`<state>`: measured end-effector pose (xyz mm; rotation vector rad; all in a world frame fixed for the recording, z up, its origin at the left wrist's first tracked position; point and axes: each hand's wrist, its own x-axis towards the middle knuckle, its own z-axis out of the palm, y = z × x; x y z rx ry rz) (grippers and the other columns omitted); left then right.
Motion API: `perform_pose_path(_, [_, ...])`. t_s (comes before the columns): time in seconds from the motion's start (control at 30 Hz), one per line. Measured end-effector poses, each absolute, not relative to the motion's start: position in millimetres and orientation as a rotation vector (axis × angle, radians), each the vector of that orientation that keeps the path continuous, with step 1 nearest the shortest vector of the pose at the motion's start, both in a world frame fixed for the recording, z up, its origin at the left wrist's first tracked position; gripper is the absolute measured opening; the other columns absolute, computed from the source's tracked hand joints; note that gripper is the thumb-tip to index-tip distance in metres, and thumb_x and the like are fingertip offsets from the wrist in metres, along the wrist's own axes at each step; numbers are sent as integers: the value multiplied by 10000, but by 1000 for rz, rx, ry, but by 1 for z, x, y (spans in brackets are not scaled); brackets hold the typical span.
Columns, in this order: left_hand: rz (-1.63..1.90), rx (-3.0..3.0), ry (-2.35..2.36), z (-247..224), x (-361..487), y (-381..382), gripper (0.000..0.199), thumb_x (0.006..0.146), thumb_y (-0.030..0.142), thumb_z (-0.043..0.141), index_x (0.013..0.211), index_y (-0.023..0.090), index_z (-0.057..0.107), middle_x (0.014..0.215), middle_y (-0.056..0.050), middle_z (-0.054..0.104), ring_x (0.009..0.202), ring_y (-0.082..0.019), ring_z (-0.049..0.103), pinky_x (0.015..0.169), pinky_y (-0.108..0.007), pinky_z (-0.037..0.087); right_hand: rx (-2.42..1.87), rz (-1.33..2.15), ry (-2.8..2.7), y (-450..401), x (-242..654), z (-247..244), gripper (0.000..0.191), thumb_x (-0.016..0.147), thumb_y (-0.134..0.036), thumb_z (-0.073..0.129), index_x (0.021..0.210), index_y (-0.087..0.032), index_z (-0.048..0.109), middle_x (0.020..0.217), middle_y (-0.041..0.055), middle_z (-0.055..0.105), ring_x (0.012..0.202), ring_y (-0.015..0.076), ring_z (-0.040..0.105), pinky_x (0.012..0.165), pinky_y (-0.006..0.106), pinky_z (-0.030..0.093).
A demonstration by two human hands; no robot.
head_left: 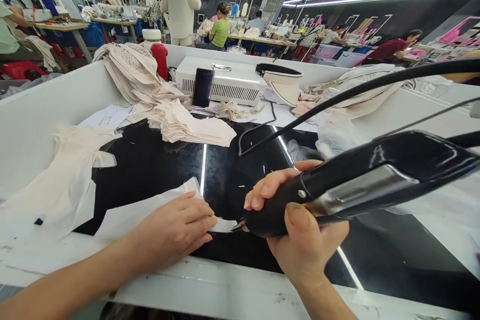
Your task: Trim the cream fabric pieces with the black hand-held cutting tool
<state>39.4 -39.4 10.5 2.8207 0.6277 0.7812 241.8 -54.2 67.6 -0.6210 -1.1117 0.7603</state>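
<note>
My right hand (300, 235) is wrapped round a black corded handheld tool (348, 190) with a metal lever along its side. Its narrow metal tip points left and meets the end of a white fabric strip, though whether it presses in I cannot tell. That strip belongs to a white fabric piece (131, 212) lying on the black glossy tabletop (240, 180). My left hand (176, 230) rests flat on the piece with fingers stretched out, just left of the tip. Part of the fabric is hidden under this hand.
A stack of cream fabric pieces (191, 127) lies ahead, below a phone (203, 87) leaning on a white vented box (221, 80). More white fabric (56, 175) is at left. The tool's thick cable (360, 87) arches across the right. Several people sit or stand beyond the table.
</note>
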Motion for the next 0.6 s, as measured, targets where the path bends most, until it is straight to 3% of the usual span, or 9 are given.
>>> perform_pose_path(0.1, [812, 2836, 663, 16, 31, -31, 203, 1093, 173, 455, 1128, 131, 651, 1134, -85, 709, 1078, -195, 675, 1126, -427, 501, -633, 731, -1115, -46, 246, 66, 401, 840, -375, 843, 1140, -271, 599, 775, -37, 673, 551, 148, 635, 500, 306, 563])
perform_pose_path(0.27, [714, 2878, 732, 21, 12, -25, 248, 1099, 152, 418, 1098, 135, 665, 1064, -77, 712, 1006, -189, 676, 940, -333, 588, -648, 684, -1114, -22, 248, 63, 395, 840, -389, 832, 1113, -278, 568, 757, -58, 671, 528, 149, 632, 498, 309, 547])
perform_pose_path(0.47, [550, 2840, 883, 25, 2, -39, 271, 1100, 185, 406, 1096, 170, 677, 1052, -67, 699, 939, -187, 669, 870, -325, 590, -582, 705, -1135, -1, 239, 66, 342, 854, -366, 812, 1040, -263, 543, 741, -70, 671, 529, 127, 615, 510, 285, 549])
perform_pose_path(0.6, [450, 2752, 990, 34, 5, -39, 296, 1092, 204, 414, 951, 201, 675, 900, -24, 671, 764, -163, 650, 723, -289, 561, -553, 742, -1136, -2, 230, 68, 303, 867, -330, 780, 1027, -261, 532, 745, -78, 664, 531, 117, 613, 506, 273, 559])
